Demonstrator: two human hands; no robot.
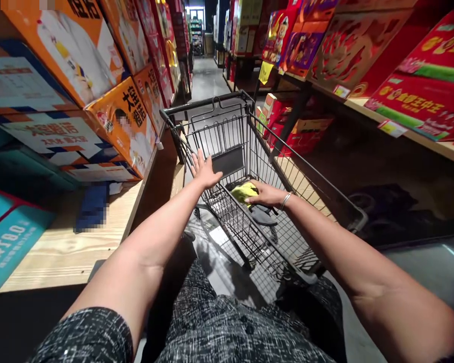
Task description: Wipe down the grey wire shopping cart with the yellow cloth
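A black wire shopping cart (230, 106) stands before me in the aisle. My left hand (204, 171) is over the cart's left side, its fingers spread and nothing in them. Inside the basket, my right hand (263, 194) has its fingers curled on a yellow-green cloth (244, 191). A grey, soft-looking piece (265, 216) lies just below that hand; whether it joins the cloth I cannot tell. A dark panel (229, 160) is fixed to the cart's far end.
Orange cartons (123, 126) are stacked on the left wooden shelf (60, 242), with a turquoise box (15, 242) and a dark blue item (93, 205). Red gift boxes (412, 101) line the right shelf. More boxes sit low behind the cart. The aisle floor (208, 75) runs onward between shelves.
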